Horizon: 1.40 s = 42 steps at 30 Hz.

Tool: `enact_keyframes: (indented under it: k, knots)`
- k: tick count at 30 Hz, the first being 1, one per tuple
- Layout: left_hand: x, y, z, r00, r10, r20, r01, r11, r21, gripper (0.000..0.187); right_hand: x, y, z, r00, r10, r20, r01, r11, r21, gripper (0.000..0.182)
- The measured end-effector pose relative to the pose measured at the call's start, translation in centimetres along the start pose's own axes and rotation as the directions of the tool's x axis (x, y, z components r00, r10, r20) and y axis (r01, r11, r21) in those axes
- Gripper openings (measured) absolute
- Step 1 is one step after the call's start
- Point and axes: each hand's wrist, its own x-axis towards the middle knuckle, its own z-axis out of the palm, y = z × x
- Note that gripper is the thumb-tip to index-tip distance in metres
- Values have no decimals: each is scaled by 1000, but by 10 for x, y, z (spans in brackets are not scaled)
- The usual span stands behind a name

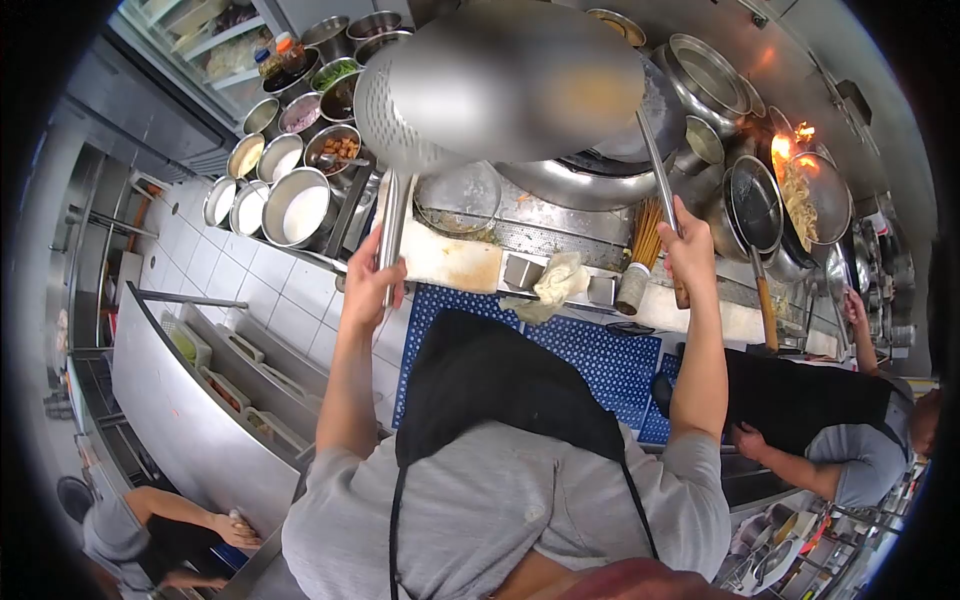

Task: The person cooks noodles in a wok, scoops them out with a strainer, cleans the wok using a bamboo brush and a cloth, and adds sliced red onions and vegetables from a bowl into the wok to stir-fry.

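My left hand [372, 276] is wrapped around the metal handle of a large perforated strainer [378, 125], which is raised over the left side of the stove. In my right hand [690, 258] is a long-handled metal cooking tool [656, 165] with a wooden grip end. Its shaft slants up and left, and a blurred patch hides its head. That blur also covers much of the strainer's bowl and whatever lies in the middle. Below the blur shows the steel rim of a wok station [590, 190]. A yellowish smear inside the blur cannot be made out.
Metal pots of ingredients [297, 208] stand at the left. Along the counter's front edge lie a crumpled cloth [560, 280] and a container of wooden skewers [636, 280]. At right, a co-worker [830, 420] tosses noodles [797, 205] near open flames [783, 150]. Another person's arm [190, 515] appears lower left.
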Motion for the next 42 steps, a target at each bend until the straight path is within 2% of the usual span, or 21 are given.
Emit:
enact_keyframes:
  k: [1, 4, 7, 9, 10, 13, 15, 16, 17, 20, 23, 24, 27, 31, 32, 35, 37, 38, 40, 41, 42]
  knots:
    - [13, 14, 8, 999, 32, -11, -31, 997, 73, 80, -8, -6, 0, 1000, -2, -10, 1, 1000, -15, 57]
    - [63, 51, 49, 986, 154, 64, -161, 976, 143, 79, -8, 6, 11, 959, -254, -123, 247, 967, -69, 59]
    - [116, 63, 96, 969, 210, 132, -231, 958, 167, 82, -8, -16, 22, 904, -391, -172, 363, 915, -173, 59]
    - [136, 68, 127, 966, 220, 140, -246, 946, 211, 85, -9, -37, 28, 915, -372, -157, 331, 914, -237, 61]
    - [143, 68, 140, 961, 237, 145, -265, 938, 223, 85, 4, -25, 36, 884, -440, -157, 383, 875, -295, 60]
    - [152, 67, 151, 956, 264, 127, -288, 927, 242, 86, 11, 15, 41, 816, -540, -205, 296, 696, -654, 59]
    - [153, 68, 144, 954, 288, 83, -299, 921, 251, 86, 4, 37, 23, 856, -485, -178, 242, 681, -691, 59]
    - [152, 66, 136, 959, 270, 82, -280, 947, 156, 86, -4, 43, 12, 878, -452, -160, 218, 673, -707, 60]
    - [151, 64, 131, 959, 275, 68, -282, 948, 145, 86, -10, 46, 8, 902, -408, -140, 190, 668, -719, 60]
    - [142, 61, 121, 962, 268, 53, -272, 955, 117, 83, -17, 53, 6, 888, -430, -161, 289, 797, -530, 61]
    - [129, 52, 102, 971, 211, 115, -207, 977, -46, 79, -23, 19, 5, 950, -252, -185, 199, 944, -265, 58]
    - [122, 45, 93, 977, 185, 109, -177, 981, -80, 77, -12, 35, 12, 915, -337, -220, 298, 935, -193, 61]
    - [84, 34, 67, 988, 102, 114, -84, 985, -148, 75, -17, 5, 4, 995, -52, -88, 57, 997, 54, 58]
    - [36, 8, 29, 995, 0, 102, 19, 982, -186, 72, 5, -7, -2, 999, -33, 34, 26, 981, 193, 60]
    - [25, 2, 22, 995, -18, 96, 37, 980, -194, 70, 19, -6, 0, 998, -27, 62, 16, 985, 172, 60]
    - [9, -16, 9, 991, -95, 98, 117, 963, -244, 70, 63, -11, 20, 991, 55, 119, -84, 964, 253, 47]
    - [-3, -30, -1, 980, -157, 120, 180, 959, -218, 71, 89, -11, 26, 946, 62, 319, -191, 901, 390, 29]
    - [-7, -38, -5, 975, -196, 107, 216, 951, -224, 71, 89, -9, 30, 927, 75, 367, -233, 883, 408, 14]
    - [-16, -45, -10, 960, -269, 77, 280, 928, -247, 72, 69, 0, 23, 906, -31, 422, -150, 910, 387, 36]
    - [-19, -48, -17, 948, -309, 80, 319, 911, -262, 72, 58, -1, 12, 871, 8, 491, -209, 911, 356, 45]
    - [-18, -56, -27, 936, -337, 105, 353, 882, -313, 72, 54, 13, 7, 879, 24, 476, -248, 876, 413, 45]
